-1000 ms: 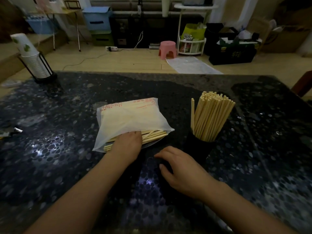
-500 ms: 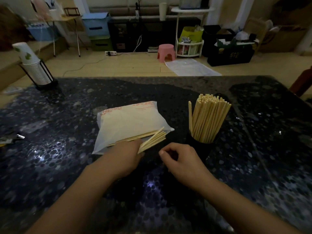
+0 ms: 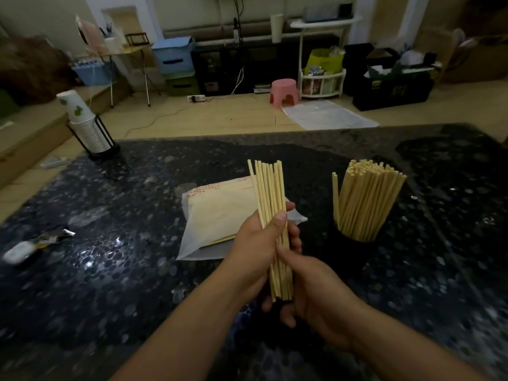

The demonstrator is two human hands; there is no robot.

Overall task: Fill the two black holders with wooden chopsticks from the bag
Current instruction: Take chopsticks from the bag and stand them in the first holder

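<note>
Both hands are up over the near middle of the bench (image 3: 115,259), sharing one bundle of wooden chopsticks (image 3: 270,193). The left hand (image 3: 254,251) wraps the bundle about its middle, thumb across the front and fingers (image 3: 294,237) curling out behind. The right hand (image 3: 310,292) is closed round the lower part, thumb laid up along the sticks. The bundle stands nearly upright, its long axis running from the palms up and slightly away, tips fanned a little at the top and butts uneven at the bottom. I would guess they are being squared up before going into a holder.

The move ahead turns on this: the black holder (image 3: 354,244) sits to the right of the hands, toward the bench's right half, and already looks packed with upright chopsticks. The right hand is the nearer one to it. A second black holder may stand in the dark just below the hands, but it is too dim to tell, so I count one holder for certain.

Counts: one bag (image 3: 220,215), lying flat beyond the hands near the bench's middle, with a few sticks showing at its open near end; one held bundle of roughly ten sticks; one full holder. A cup dispenser (image 3: 88,130) stands at the far left corner.
</note>
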